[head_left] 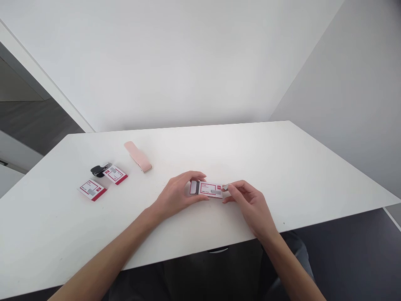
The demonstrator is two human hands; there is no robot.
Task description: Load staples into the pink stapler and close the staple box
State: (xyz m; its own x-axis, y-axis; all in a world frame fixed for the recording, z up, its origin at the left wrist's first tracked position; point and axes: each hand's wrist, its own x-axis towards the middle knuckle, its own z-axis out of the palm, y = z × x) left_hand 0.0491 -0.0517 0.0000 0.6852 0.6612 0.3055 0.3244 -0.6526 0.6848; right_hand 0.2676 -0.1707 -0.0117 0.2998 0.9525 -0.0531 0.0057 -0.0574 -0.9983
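My left hand (183, 190) grips a small white and red staple box (208, 189) near the front middle of the table, thumb on the near side and fingers on the far side. The box's left end flap stands open, with a dark inside showing. At the box's right end, my right hand (249, 202) pinches a small silver strip of staples (227, 187) between thumb and fingers. Part of the strip is hidden by the fingertips, and I cannot tell whether it touches the box.
A pink stapler (138, 157) lies left of the hands on the white table (244, 150). Farther left is a black staple remover (98, 170), beside a second staple box (115, 174). A third staple box (92, 190) lies nearer me. A wall (194, 62) rises behind the table.
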